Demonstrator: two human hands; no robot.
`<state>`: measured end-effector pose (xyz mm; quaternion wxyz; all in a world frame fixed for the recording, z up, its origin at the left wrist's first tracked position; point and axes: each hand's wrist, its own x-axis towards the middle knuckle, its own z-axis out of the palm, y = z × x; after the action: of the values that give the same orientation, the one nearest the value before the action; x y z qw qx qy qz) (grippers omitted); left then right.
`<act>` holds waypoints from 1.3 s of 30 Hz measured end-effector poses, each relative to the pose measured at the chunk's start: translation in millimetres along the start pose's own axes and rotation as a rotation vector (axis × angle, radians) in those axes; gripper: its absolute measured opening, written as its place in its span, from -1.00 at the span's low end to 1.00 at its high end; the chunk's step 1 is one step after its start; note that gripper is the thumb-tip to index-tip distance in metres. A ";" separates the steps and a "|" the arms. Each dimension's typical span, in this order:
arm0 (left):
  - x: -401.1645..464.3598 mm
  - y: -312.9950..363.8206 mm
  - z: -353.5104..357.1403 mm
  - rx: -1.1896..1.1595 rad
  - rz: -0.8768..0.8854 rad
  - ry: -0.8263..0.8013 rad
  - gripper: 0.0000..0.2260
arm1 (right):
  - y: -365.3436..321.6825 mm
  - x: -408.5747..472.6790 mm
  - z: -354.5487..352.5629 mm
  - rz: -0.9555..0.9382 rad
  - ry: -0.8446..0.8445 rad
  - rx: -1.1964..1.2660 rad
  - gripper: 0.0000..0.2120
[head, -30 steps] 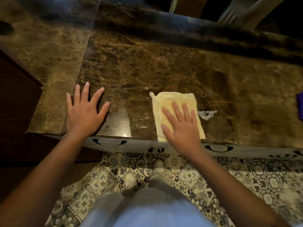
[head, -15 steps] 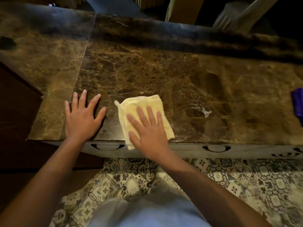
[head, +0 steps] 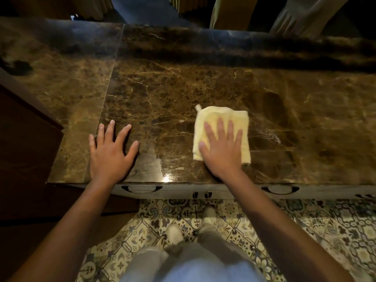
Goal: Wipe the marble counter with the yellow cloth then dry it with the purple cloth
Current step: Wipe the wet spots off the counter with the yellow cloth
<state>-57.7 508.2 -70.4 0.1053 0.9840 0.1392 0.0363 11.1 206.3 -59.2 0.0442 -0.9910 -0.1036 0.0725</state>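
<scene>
right hand (head: 222, 148) flat on yellow cloth (head: 221, 117) | left hand (head: 110, 151) flat on marble counter (head: 173, 94), grips released

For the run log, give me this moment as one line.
phase: wiping | right hand: flat on yellow cloth | left hand: flat on marble counter

Patterned floor tiles (head: 305, 231) run under white drawer fronts with dark curved handles (head: 141, 188). Dark wooden cabinet (head: 24, 143) at left. Dim, warm light glints off the near edge; pale curtains (head: 230, 13) hang beyond.
</scene>
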 end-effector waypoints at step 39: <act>1.5 -1.2 3.8 0.042 0.004 0.016 -0.38 | 149.7 48.6 -28.8 0.360 0.091 0.136 -0.30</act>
<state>-56.2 509.0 -74.3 0.0836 0.9859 0.1389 0.0416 92.3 68.6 -52.8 0.1020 -0.9905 0.0824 0.0413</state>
